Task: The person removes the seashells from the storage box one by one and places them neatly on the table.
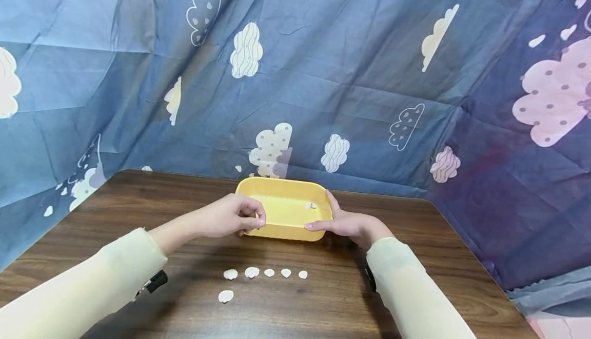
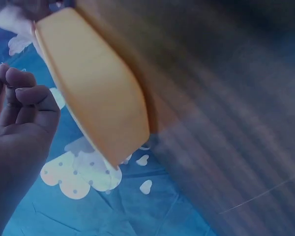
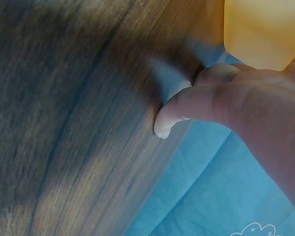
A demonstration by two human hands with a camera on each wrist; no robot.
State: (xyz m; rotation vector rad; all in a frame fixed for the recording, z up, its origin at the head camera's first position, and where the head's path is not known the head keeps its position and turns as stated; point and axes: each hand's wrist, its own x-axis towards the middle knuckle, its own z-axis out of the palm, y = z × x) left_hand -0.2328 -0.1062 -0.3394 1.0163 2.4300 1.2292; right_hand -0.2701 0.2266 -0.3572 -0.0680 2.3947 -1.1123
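Note:
A yellow plastic basket-like box [image 1: 281, 232] stands tilted towards me near the table's back edge. My right hand [image 1: 353, 224] grips its right end, the thumb over the front rim and other fingers around the outside. My left hand [image 1: 233, 217] is at the box's left front corner, thumb and forefinger pinched together on what looks like a small seashell, almost wholly hidden. In the left wrist view those fingers [image 2: 27, 93] are curled in. A few small white shells [image 1: 311, 205] lie inside the box, by its right end. Several white seashells [image 1: 251, 272] form a row on the table, with one shell [image 1: 225, 296] below its left end.
The dark wooden table [image 1: 180, 298] reaches from front to back under the box. A blue cloth with cloud prints [image 1: 304, 72] hangs close behind the table and along its sides. Dark wrist devices [image 1: 157, 281] sit at both sleeves.

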